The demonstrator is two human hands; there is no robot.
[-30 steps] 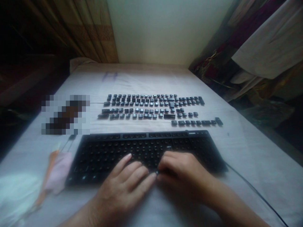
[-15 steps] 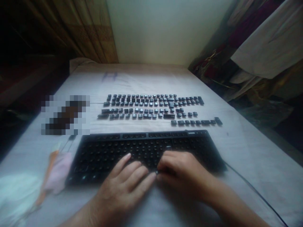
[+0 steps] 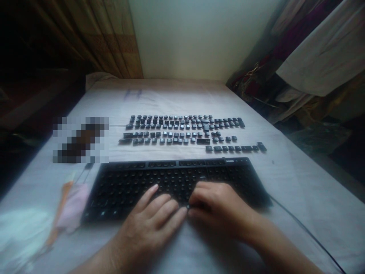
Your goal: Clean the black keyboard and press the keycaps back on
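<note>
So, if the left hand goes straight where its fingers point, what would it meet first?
Probably the right hand, very close ahead of the left hand near the front edge of the keyboard, though exact depth is unclear.

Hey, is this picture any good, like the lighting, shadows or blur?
Head view: dim, with the curtain side falling into near-black; head view: soft blur, so legends on the loose keycaps are unreadable; head view: shadow below the right hand, and a pixelated patch hiding whatever lies there.

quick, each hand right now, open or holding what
Left hand: open, spread over the keyboard.
Right hand: curled closed; can't tell whether it holds anything.
</note>
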